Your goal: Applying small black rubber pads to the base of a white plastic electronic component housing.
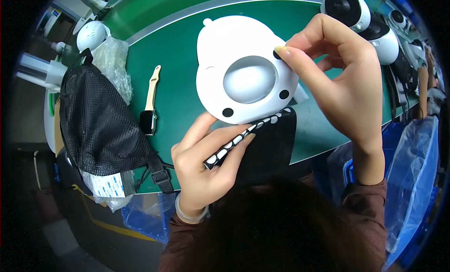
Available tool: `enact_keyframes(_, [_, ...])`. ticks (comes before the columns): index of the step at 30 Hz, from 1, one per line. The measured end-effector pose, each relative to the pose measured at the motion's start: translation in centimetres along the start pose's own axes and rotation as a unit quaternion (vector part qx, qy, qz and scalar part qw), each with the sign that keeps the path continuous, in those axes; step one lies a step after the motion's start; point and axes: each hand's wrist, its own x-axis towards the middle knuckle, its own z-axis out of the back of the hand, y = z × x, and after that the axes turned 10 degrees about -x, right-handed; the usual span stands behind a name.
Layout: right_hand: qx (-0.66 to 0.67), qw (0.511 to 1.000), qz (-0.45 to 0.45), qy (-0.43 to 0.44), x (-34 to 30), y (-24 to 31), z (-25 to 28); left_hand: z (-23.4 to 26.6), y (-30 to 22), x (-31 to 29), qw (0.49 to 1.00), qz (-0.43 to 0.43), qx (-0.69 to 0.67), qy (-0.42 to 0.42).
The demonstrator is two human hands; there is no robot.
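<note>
A smooth white plastic housing (225,42) with a round opening and a small knob lies tilted at the middle of the table. Round black pads sit on its face, one at the lower left (228,112) and one at the lower right (284,94). At the upper right, the thumb and index finger of my right hand (344,70) close over another black pad (277,53) against the housing. My left hand (204,162) grips a black sheet (274,148) along its edge, which carries a row of white oval spots. Its fingertips also reach under the housing's lower left rim.
To the left lie a black mesh bag (101,122), a watch with a beige strap (148,117) and clear bubble wrap (112,61). White camera-like devices (349,12) stand at the far right. Blue bins with clear plastic liners (408,164) flank the green table (178,42).
</note>
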Motion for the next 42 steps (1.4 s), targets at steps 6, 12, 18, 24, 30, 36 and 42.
enact_keyframes(6, [0.234, 0.966, -0.104, 0.029, 0.4, -2.7, 0.0, 0.7, -0.4, -0.6, 0.999, 0.009, -0.002, -0.038])
enact_keyframes(12, [0.123, 0.984, 0.123, 0.048, -3.4, -0.3, 1.1, 2.5, -1.1, -2.0, 0.992, 0.045, -0.107, -0.058])
enact_keyframes(18, [0.125, 0.985, 0.102, 0.061, -4.6, 1.1, 1.0, 2.2, -1.2, -1.9, 0.985, 0.027, -0.158, -0.059])
enact_keyframes(24, [0.130, 0.987, 0.075, 0.052, -5.0, 0.6, 1.2, 1.8, -1.8, -1.8, 0.989, 0.016, -0.136, -0.059])
enact_keyframes(30, [0.109, 0.989, 0.095, 0.026, -5.3, 0.5, 0.8, 1.2, -2.1, -1.5, 0.989, 0.015, -0.137, -0.049])
enact_keyframes(36, [0.061, 0.992, 0.113, -0.005, -5.4, 0.5, 0.8, 0.8, -2.1, -1.4, 0.994, 0.011, -0.093, -0.058])
enact_keyframes(42, [0.018, 0.996, 0.089, 0.009, -5.4, 1.0, 1.4, 0.8, -1.8, -1.3, 0.992, 0.026, -0.098, -0.076])
